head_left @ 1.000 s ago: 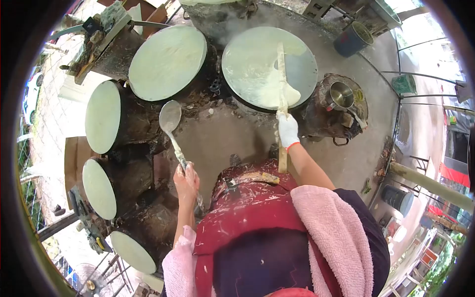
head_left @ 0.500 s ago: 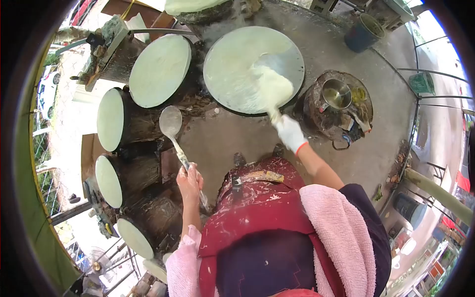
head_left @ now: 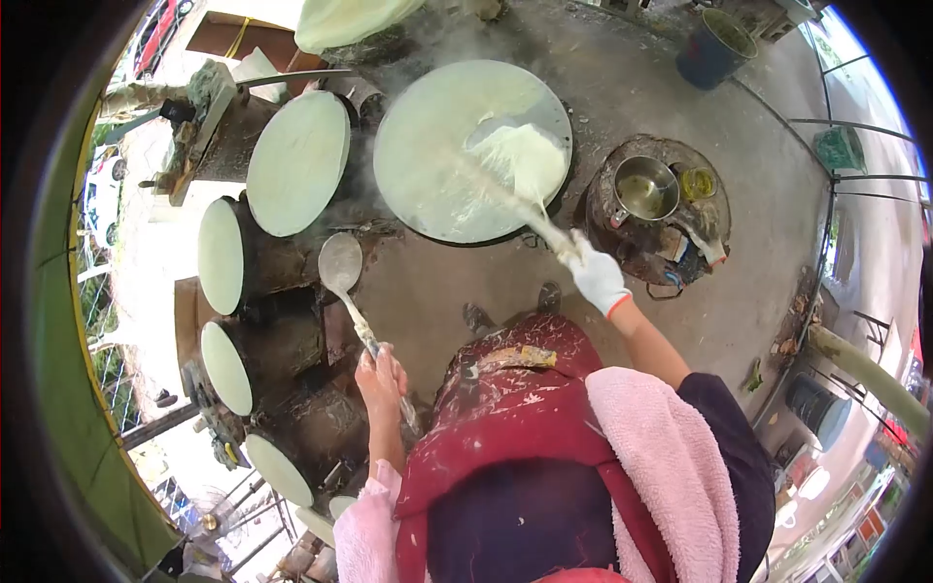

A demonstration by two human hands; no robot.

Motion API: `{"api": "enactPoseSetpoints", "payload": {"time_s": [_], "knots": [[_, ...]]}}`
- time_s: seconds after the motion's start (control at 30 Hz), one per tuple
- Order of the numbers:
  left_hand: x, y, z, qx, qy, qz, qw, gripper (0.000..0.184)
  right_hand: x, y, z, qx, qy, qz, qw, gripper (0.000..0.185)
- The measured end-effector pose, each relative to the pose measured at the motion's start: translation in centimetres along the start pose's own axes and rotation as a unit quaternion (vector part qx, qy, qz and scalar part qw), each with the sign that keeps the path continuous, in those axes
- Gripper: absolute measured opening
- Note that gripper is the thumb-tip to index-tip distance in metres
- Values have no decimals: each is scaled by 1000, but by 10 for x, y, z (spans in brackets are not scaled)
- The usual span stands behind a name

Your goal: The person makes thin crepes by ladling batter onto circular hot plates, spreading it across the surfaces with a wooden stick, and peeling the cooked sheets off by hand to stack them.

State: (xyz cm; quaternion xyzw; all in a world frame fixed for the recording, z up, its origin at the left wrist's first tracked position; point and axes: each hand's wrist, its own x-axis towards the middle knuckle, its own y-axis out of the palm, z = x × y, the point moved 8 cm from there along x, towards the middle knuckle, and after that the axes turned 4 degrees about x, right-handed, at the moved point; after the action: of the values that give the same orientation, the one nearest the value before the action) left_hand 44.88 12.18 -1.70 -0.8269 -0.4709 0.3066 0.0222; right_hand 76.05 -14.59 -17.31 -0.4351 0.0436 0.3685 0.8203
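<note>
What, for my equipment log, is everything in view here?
Large griddle: one, grey under pale batter, upper centre
Thick batter: one patch, cream, griddle's right side
Other discs: at least six, pale, left and top
Spreader: one, pale, over griddle's near edge
Ladle: one, grey bowl, left of centre
Round stand: one, brown, right of griddle
Pot: one, silvery, on stand
Small container: one, yellowish, beside pot
Bucket: one, dark blue, upper right
Bin: one, green, far right
Edge clutter: uncountable, mixed, too small
Apron: one, red, on person
Towel: one, pink, right shoulder
Left hand: one, bare, holding ladle
Right hand: one, white-gloved, holding spreader
</note>
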Motion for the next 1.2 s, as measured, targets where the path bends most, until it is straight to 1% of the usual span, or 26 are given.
{"api": "enactPoseSetpoints", "payload": {"time_s": [0.07, 0.1, 0.2, 0.23, 0.27, 0.33, 0.37, 0.43, 0.47, 0.5, 0.53, 0.57, 0.63, 0.67, 0.7, 0.73, 0.77, 0.8, 0.83, 0.87, 0.9, 0.93, 0.97, 1.07, 1.1, 1.2], "knots": [[-4, 4, 1, 6, -8, -1, 1000, 18, 31, -20, -23, 3, 9, -73, 997, 57], [-7, 6, 0, 13, -7, 1, 1000, 18, 53, -33, -21, -22, -6, -105, 994, 57], [-14, 6, 4, 8, 4, 4, 1000, 23, 129, -79, 13, -58, 48, -62, 995, 68], [-17, 6, 3, 24, -17, -11, 1000, 24, 159, -89, 20, -71, 51, -76, 993, 68], [-18, 6, 4, 26, -17, -14, 999, 24, 183, -101, 31, -70, 45, -105, 991, 66], [-20, 5, 7, 28, -14, -20, 999, 24, 203, -120, 70, -63, 64, -169, 982, 60], [-20, 6, 5, 27, -21, -25, 999, 23, 200, -117, 95, -54, 31, -145, 987, 59], [-15, 11, -3, 21, -12, -23, 999, 20, 161, -104, 131, -42, -33, -97, 994, 56], [-17, 11, -4, 18, -12, -22, 1000, 18, 145, -84, 126, 41, -156, -177, 971, 49], [-16, 14, -10, 13, -15, -17, 1000, 18, 118, -75, 119, 48, -146, -127, 980, 51], [-13, 16, -12, 7, -10, -11, 1000, 18, 89, -78, 106, 153, -142, -148, 967, 53], [-10, 17, -13, 1, -4, -7, 1000, 17, 65, -79, 87, 258, -137, -166, 942, 55], [-7, 23, -20, -2, 3, 12, 1000, 18, 39, -64, 18, 408, -21, -214, 888, 57], [-5, 29, -23, 1, 4, 22, 1000, 18, 37, -43, -22, 416, -25, -257, 872, 50], [-2, 37, -25, 3, 5, 31, 1000, 18, 32, -22, -30, 527, 47, -153, 835, 48], [0, 44, -26, 5, 6, 40, 999, 18, 19, 3, -32, 622, 119, -43, 772, 45], [2, 52, -31, 6, 13, 56, 998, 18, -7, -15, 2, 614, 173, 32, 770, 42], [4, 59, -35, 6, 15, 65, 998, 18, -2, -5, 2, 621, 141, 64, 768, 42], [5, 64, -39, 8, 16, 74, 997, 19, 7, -10, -2, 580, 88, 31, 809, 41], [5, 67, -42, 11, 19, 83, 996, 19, 14, -16, -14, 563, 69, 3, 824, 39], [6, 67, -40, 0, 23, 81, 996, 23, 20, -27, -20, 544, 52, -26, 837, 38], [6, 67, -39, -5, 28, 79, 996, 24, 20, -47, -26, 551, 71, -48, 830, 36], [4, 66, -37, -11, 33, 75, 997, 24, 18, -54, -32, 583, 134, -18, 801, 36], [2, 61, -30, -3, 35, 71, 997, 24, 10, -48, -10, 523, 180, 104, 827, 36], [2, 59, -28, 3, 33, 72, 997, 25, 9, -41, -4, 519, 174, 117, 829, 35], [15, 59, -32, -4, 46, 99, 994, 25, 10, -55, 8, 533, 104, 113, 832, 35]]}}
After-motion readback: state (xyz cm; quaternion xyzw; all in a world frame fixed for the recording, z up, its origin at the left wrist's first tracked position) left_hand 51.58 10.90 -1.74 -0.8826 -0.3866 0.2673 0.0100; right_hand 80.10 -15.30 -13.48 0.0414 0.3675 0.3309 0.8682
